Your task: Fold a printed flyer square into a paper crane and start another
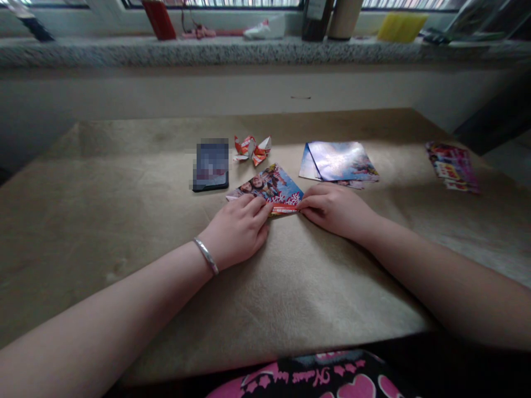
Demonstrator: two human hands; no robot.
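A colorful printed paper [277, 185], folded to a triangle-like shape with an orange-red strip along its near edge, lies on the table between both hands. My left hand [238, 229], with a silver bangle at the wrist, holds the paper's near left side down, its fingers close together on it. At the right corner, my right hand [336, 207] pinches the paper between thumb and fingers. Just beyond the paper stands a small folded orange-and-white paper figure [252, 149]. A dark phone [212, 166] with a blurred screen lies to the left of that figure.
Several glossy printed sheets [342, 160] lie stacked beyond my right hand. More pink-purple printed papers [453, 167] are at the table's far right. Behind the tan-covered table [124, 221], a granite sill [207, 52] carries bottles, a red object [160, 19] and a yellow sponge-like block [401, 27].
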